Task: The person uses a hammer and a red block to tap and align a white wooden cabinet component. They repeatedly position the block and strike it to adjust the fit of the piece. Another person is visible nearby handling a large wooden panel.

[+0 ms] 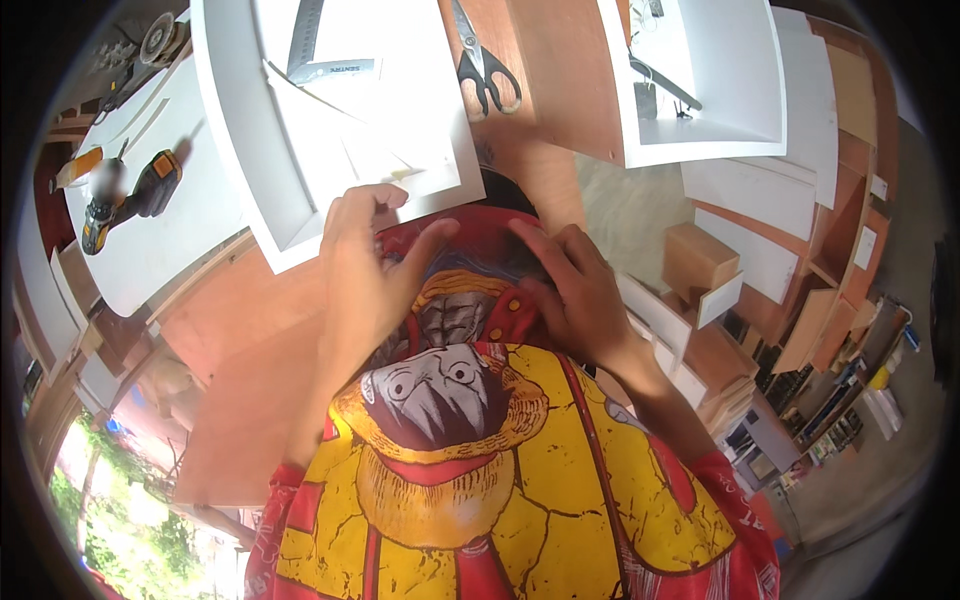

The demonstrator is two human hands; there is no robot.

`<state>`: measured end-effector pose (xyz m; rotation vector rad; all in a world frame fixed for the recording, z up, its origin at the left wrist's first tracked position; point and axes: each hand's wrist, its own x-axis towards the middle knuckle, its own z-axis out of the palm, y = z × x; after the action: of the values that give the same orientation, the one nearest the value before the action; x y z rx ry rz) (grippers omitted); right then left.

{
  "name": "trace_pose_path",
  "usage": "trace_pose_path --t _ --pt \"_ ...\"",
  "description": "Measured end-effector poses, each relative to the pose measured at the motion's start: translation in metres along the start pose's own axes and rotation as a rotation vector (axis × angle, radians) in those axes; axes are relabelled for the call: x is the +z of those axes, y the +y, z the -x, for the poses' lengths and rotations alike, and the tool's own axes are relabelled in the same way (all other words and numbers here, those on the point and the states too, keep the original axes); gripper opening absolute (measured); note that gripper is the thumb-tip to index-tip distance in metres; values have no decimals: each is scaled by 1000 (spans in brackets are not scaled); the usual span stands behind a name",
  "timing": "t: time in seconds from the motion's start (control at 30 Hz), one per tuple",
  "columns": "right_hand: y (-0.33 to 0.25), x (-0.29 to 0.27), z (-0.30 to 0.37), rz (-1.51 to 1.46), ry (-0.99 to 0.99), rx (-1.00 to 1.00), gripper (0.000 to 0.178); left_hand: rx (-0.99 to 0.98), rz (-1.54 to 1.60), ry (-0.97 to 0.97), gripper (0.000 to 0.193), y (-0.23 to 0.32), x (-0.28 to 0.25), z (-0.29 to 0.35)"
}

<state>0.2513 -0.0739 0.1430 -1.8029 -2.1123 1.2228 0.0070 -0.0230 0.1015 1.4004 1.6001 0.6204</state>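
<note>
My left hand [365, 245] is at the near rim of a white open box [460, 185], fingers bent and thumb held apart from them. Its fingertips overlap the rim, and I cannot tell if they touch it. To the right, in front of my shirt, my right hand [580, 290] has its index finger stretched out and the others partly bent. No object shows in either hand. Inside the box lie a try square [335, 70] and a few thin light slivers. Black-handled scissors [485, 70] rest on the brown wood surface right of the box.
A second white-lined box [705, 135] stands at right with a dark rod-like tool in it. A cordless drill [130, 195] and a tape roll [160, 40] are at left. Wood panels and offcuts [700, 260] are stacked at right, with a large brown board [240, 400] at lower left.
</note>
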Motion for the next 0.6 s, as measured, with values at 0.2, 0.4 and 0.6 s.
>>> trace_pose_path --t 0.2,0.4,0.6 --pt "-3 -22 -13 -182 219 -113 66 -461 618 -378 10 22 -16 16" --pt "-23 3 -15 -1366 58 347 46 -619 919 -259 31 39 13 39" --pt "-14 -3 -39 -1258 176 446 36 -211 397 -517 26 46 20 34"
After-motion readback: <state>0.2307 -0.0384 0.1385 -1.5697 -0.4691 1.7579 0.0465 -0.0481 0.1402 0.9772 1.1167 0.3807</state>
